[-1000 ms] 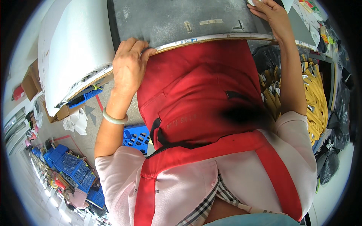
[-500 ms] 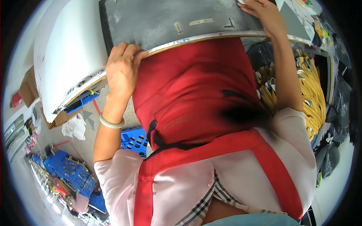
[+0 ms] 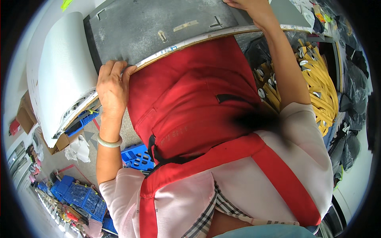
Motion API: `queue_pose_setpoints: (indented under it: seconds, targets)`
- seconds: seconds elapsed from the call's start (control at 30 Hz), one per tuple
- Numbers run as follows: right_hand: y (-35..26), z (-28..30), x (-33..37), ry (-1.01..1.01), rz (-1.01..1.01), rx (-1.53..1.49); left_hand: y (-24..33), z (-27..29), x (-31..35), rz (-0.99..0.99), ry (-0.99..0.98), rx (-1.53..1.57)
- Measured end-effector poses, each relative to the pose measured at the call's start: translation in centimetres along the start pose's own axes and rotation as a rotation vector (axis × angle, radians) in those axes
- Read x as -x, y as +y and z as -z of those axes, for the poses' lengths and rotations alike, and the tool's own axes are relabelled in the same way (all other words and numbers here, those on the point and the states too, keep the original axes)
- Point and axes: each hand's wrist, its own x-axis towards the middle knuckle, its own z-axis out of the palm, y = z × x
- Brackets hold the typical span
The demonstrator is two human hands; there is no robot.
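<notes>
Grey mat: flat on table, right of white roll. Left hand: fingers bent at mat's near-left corner, grip closure unclear. Right hand: at mat's right, cut by frame, grip indeterminable.

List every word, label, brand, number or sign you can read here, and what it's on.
No text is clear enough to quote.
Apron: faint printed marks, too faint to read.
Table edge: blue marks, too small to read.
Shirt: tiny dark marks, too small to read.
</notes>
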Motion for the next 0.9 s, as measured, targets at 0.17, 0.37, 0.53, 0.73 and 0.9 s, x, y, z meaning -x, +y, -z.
queue_pose_setpoints:
  seconds: [0.17,0.37,0.53,0.73,0.9]
  targets:
    - [0.4,0.0,0.0,0.000,-0.010,-0.016,-0.1,0.0,0.2,-0.002,0.000,0.002]
    - [0.7,0.0,0.3,0.011,0.010,-0.002,-0.1,0.2,0.2,-0.005,-0.008,0.000]
    - [-0.4,-0.8,1.3,0.093,0.106,0.305,-0.1,0.0,0.0,-0.017,-0.001,-0.002]
    - [-1.6,-2.5,3.1,0.133,0.229,0.552,-0.2,-0.2,0.3,-0.029,0.037,0.001]
    - [-0.8,-2.6,3.2,0.141,0.330,0.585,-0.1,-0.2,0.3,-0.030,0.035,-0.002]
